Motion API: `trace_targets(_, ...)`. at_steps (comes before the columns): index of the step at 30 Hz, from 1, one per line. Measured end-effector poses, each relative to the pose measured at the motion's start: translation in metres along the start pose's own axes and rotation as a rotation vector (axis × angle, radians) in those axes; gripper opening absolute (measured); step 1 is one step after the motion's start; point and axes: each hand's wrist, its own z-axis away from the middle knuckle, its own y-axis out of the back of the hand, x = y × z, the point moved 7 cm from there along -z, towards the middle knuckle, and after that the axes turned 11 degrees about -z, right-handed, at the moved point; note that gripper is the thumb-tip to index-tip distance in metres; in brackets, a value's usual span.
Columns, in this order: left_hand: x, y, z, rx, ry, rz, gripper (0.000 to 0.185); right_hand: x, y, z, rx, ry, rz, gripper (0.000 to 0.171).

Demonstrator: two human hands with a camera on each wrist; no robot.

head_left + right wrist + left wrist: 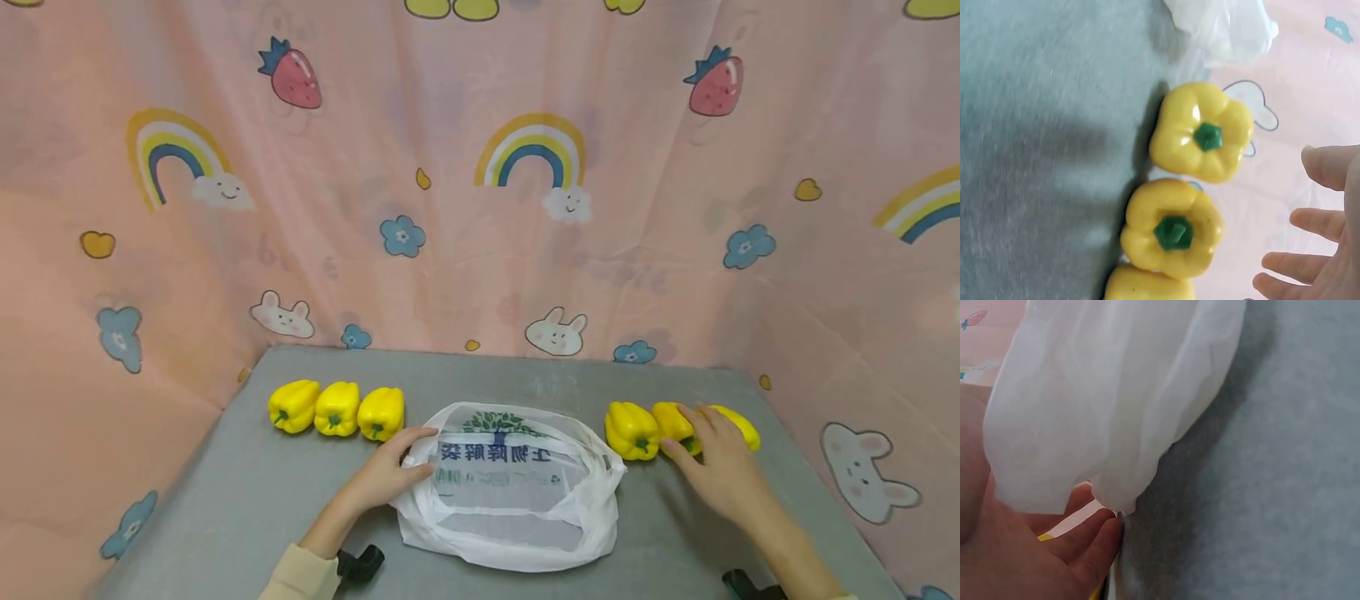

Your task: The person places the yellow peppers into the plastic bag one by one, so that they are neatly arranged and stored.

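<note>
A white plastic bag (510,542) with a printed tree and mirrored lettering lies in the middle of the table, its mouth facing me. My left hand (390,471) is at the bag's left edge, thumb and forefinger apart with the plastic between them; in the left wrist view the bag (1097,412) hides part of the fingers. Three yellow bell peppers (632,433) form a row on the right. Over the right two of them reaches my right hand (723,467), fingers spread. In the right wrist view, that hand is apart from the peppers (1172,162), which show green stems.
Another row of three yellow bell peppers (337,408) lies on the left of the grey table (247,500). A pink curtain (337,208) with rainbows, rabbits and strawberries hangs behind and along the sides. Black wrist mounts (360,564) sit at both wrists.
</note>
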Motion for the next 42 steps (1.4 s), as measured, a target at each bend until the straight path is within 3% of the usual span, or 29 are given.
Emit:
trace_targets(22,-0.001,0.0,-0.001,-0.006,0.027,-0.007,0.053,0.058,0.026,-0.016,0.034,-0.047,-0.12,0.062)
trace_targets(35,-0.005,-0.003,-0.001,-0.029,0.029,-0.001,0.053,0.097,0.028,-0.025,-0.059,-0.198,-0.16,0.071)
trace_targets(42,-0.005,-0.002,-0.001,-0.029,0.027,0.009,0.053,0.115,0.023,-0.023,-0.072,-0.227,-0.199,0.07)
